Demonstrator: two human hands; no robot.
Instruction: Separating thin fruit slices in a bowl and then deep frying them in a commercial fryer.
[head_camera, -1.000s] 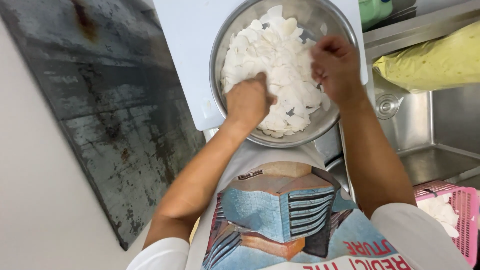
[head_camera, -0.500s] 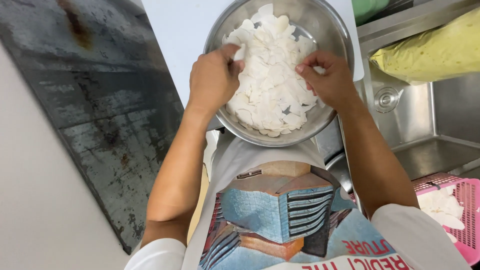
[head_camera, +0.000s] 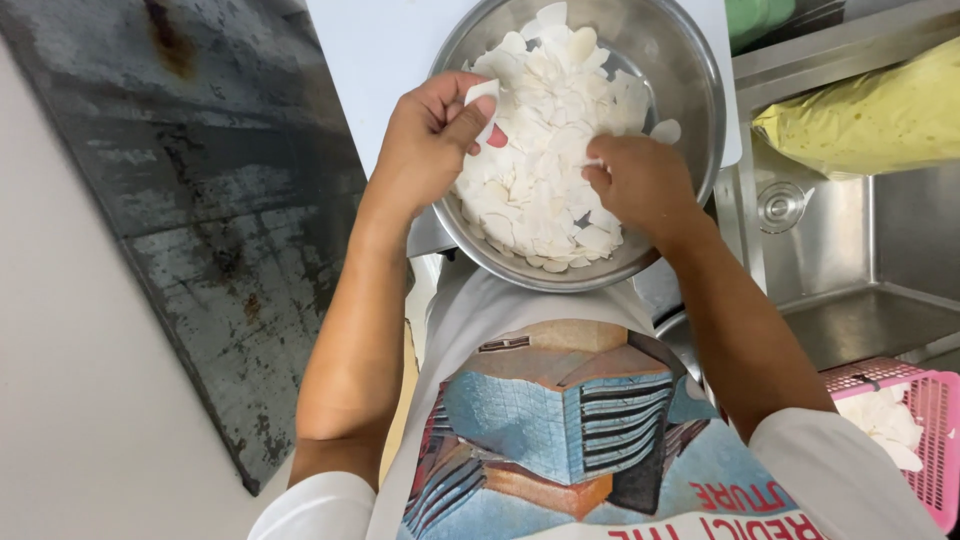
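1. Many thin white slices (head_camera: 545, 150) fill the steel bowl (head_camera: 690, 70) on the counter (head_camera: 380, 40).
2. Left hand (head_camera: 425, 145) pinches one slice; right hand (head_camera: 640, 180) presses curled into the pile, grip partly hidden.
3. Slices look light, possibly brittle; lift by edges.

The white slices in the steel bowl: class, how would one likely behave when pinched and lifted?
The white slices look thin, so probably light. The one pinched in the left hand keeps its flat shape, suggesting some stiffness. Being so thin, they may snap if squeezed.
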